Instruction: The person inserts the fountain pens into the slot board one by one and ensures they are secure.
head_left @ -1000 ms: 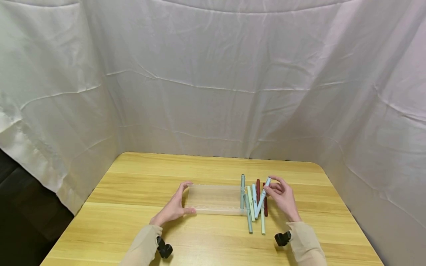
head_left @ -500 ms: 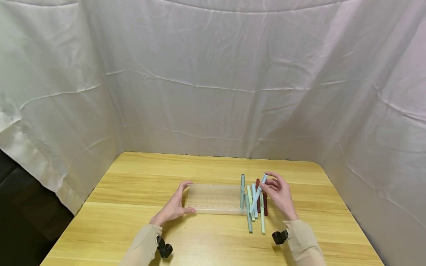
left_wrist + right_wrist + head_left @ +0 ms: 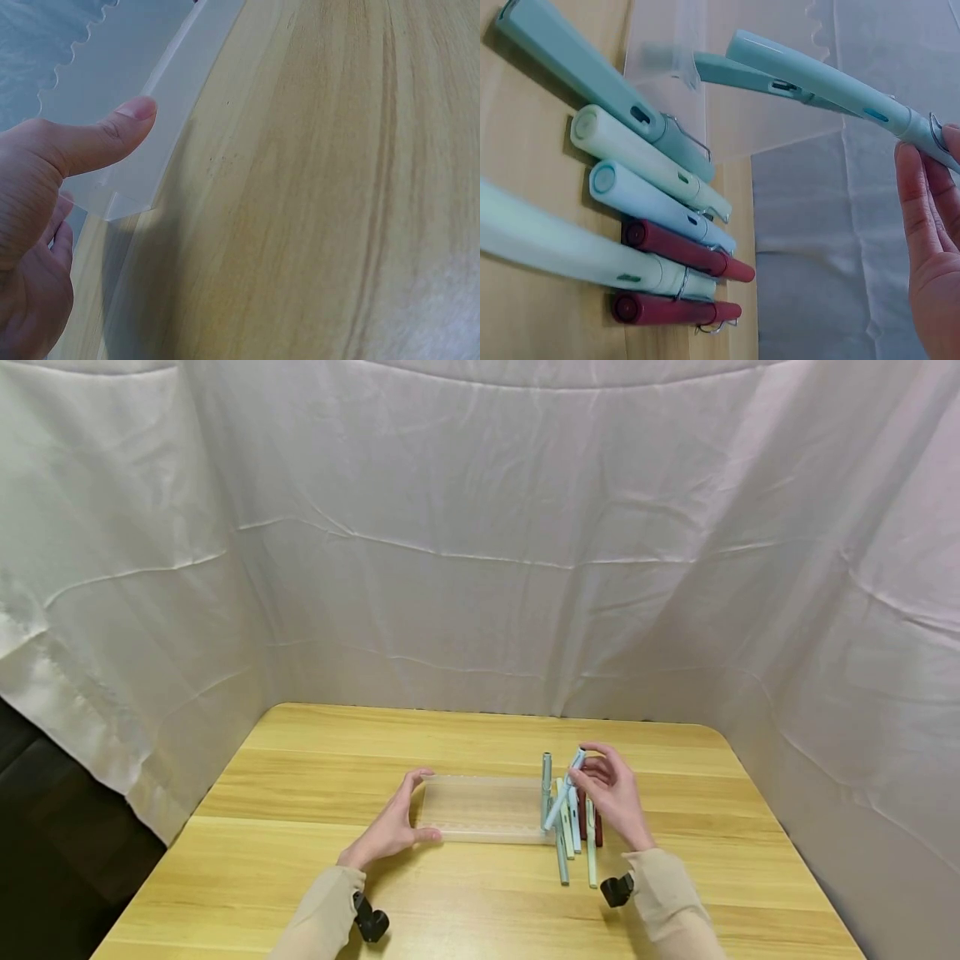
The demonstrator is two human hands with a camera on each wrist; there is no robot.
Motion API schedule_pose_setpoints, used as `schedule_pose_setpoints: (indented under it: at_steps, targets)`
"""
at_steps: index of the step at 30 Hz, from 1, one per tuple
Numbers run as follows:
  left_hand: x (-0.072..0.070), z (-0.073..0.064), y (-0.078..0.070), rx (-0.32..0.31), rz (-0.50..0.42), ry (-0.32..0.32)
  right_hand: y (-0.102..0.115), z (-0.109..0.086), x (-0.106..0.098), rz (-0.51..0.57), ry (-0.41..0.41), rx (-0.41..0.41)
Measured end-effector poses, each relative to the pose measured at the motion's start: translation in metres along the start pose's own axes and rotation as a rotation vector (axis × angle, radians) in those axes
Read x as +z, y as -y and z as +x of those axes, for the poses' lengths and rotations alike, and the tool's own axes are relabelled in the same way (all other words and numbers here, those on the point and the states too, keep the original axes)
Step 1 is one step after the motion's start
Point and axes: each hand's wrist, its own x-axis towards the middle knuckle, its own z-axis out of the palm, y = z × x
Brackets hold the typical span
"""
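My left hand point(image 3: 393, 827) grips the left end of a clear plastic pen rack point(image 3: 480, 810), thumb on the near side; its notched edge shows in the left wrist view. Between thumb and fingers of my right hand point(image 3: 613, 789) is a light blue capped pen point(image 3: 564, 793), pinched near its clip end and slanting down leftward over the rack's right end. A grey-green pen point(image 3: 742, 75) lies across the rack just beside it. Right of the rack, several pens lie on the table: another grey-green pen point(image 3: 592, 82), pale green ones, a second light blue pen point(image 3: 645, 195) and dark red pens point(image 3: 694, 251).
The wood-grain table point(image 3: 480, 910) has rounded far corners. Pale grey cloth point(image 3: 480, 543) hangs behind it and along both sides. Each sleeve carries a black wrist camera point(image 3: 371, 918). Something dark point(image 3: 52, 827) lies beyond the table at the left.
My right hand has moved left with the light blue pen, from above the loose pens to the rack's right end. The left hand and the rack have stayed in place.
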Motion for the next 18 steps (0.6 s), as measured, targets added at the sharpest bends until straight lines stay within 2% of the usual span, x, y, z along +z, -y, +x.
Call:
schedule_pose_setpoints:
  at_steps: [10,18]
  targets:
    - [0.001,0.000,0.001,0.016,0.005,-0.003,0.005,0.002,0.016,-0.018,0.008,-0.067]
    - [0.000,-0.001,0.000,0.015,0.004,-0.006,0.001,0.003,0.025,-0.015,0.029,-0.084]
